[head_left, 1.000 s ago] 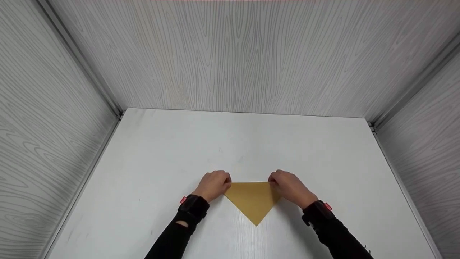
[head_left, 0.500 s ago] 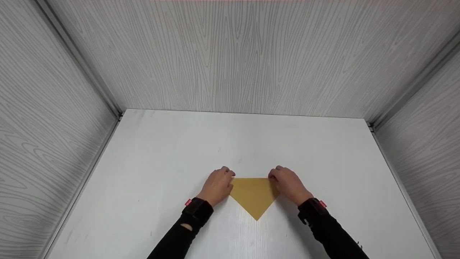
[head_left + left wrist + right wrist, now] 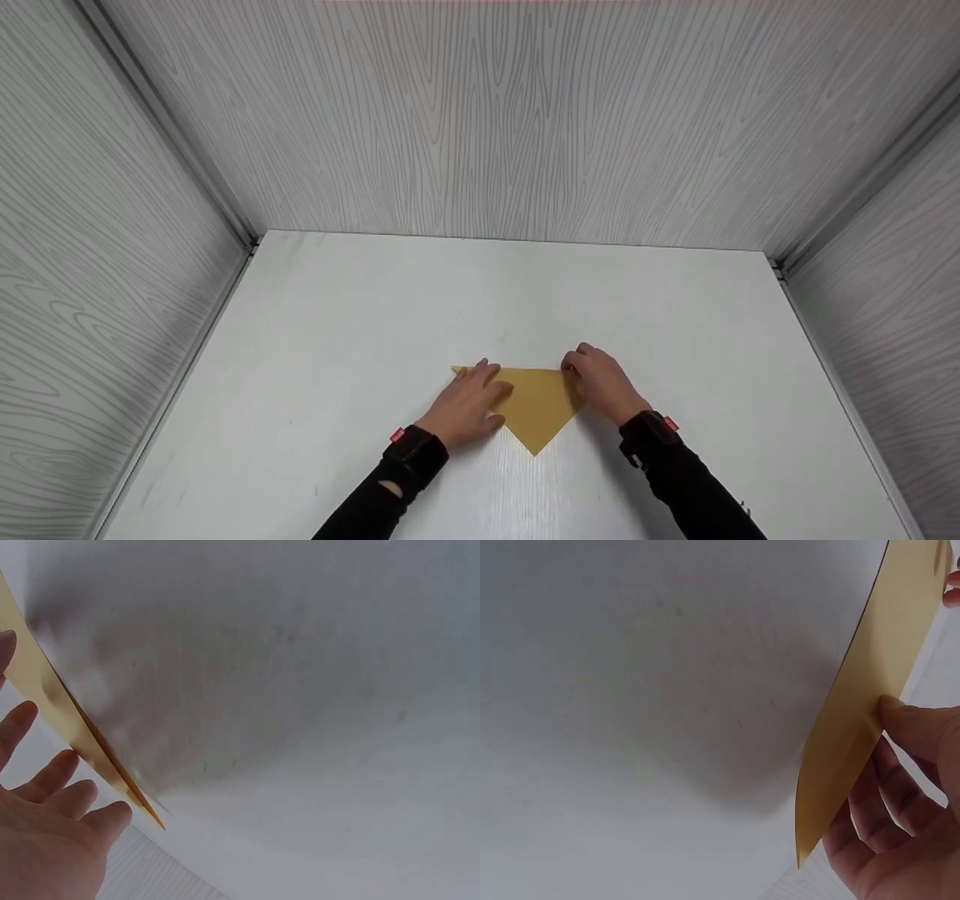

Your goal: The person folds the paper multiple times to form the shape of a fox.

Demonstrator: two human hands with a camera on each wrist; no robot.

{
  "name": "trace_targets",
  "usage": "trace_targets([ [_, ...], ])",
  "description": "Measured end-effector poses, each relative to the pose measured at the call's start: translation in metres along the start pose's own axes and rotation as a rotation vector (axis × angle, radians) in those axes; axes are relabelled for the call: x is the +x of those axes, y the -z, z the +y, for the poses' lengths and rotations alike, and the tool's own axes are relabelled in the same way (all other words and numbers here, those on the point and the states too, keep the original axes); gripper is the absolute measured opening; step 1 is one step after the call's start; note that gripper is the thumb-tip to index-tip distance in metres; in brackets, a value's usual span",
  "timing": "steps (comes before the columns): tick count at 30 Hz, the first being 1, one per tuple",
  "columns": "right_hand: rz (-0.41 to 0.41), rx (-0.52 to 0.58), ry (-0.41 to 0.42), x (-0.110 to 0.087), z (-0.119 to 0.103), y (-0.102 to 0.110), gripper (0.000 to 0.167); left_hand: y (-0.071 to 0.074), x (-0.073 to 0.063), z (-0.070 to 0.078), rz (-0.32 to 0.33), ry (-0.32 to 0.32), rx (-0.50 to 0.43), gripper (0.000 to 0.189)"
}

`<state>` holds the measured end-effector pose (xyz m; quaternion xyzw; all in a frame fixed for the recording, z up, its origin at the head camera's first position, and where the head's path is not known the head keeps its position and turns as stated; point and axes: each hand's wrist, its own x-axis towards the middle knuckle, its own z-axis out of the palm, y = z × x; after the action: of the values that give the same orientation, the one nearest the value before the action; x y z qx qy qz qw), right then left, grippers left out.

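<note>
A gold sheet of paper (image 3: 536,412), folded into a triangle, has its point toward the person and its long edge away. My left hand (image 3: 469,405) lies over its left part with fingers spread; the left corner pokes out past the fingers. In the left wrist view the folded paper (image 3: 82,724) shows two layers slightly apart at that corner, with the fingers (image 3: 64,772) extended along it. My right hand (image 3: 604,384) pinches the right part. In the right wrist view its thumb (image 3: 911,724) is on one face of the paper (image 3: 847,720), the fingers behind.
The white tabletop (image 3: 360,315) spreads around the hands. Grey wood-grain panels stand at the back (image 3: 480,120), at the left (image 3: 97,300) and at the right (image 3: 885,300). Both wrists wear black bands, and the sleeves are black.
My left hand has let go of the left corner, spread its fingers and moved over the paper, uncovering that corner. The paper shifted slightly away from the person. My right hand keeps its pinch.
</note>
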<state>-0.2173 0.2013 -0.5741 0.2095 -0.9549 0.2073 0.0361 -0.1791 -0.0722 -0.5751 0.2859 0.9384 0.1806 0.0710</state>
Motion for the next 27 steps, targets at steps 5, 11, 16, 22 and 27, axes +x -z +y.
trace_targets([
  [5, 0.014, 0.004, 0.002, -0.002, 0.002, -0.002, 0.013, -0.005, 0.0, 0.0, -0.004, -0.004, 0.024, 0.042],
  [11, 0.051, -0.025, 0.064, -0.004, 0.005, -0.004, 0.012, -0.008, 0.001, 0.003, -0.006, 0.038, 0.025, 0.043],
  [16, 0.072, -0.055, 0.096, -0.01, 0.0, -0.004, 0.01, -0.01, 0.003, 0.005, -0.009, 0.058, 0.021, 0.046],
  [22, -0.005, -0.072, 0.218, -0.026, -0.014, -0.005, 0.011, -0.009, 0.005, 0.004, -0.006, 0.058, 0.024, 0.051],
  [27, -0.091, -0.076, 0.284, -0.038, -0.023, -0.01, 0.027, -0.007, 0.008, 0.0, -0.019, 0.044, 0.018, 0.052],
])
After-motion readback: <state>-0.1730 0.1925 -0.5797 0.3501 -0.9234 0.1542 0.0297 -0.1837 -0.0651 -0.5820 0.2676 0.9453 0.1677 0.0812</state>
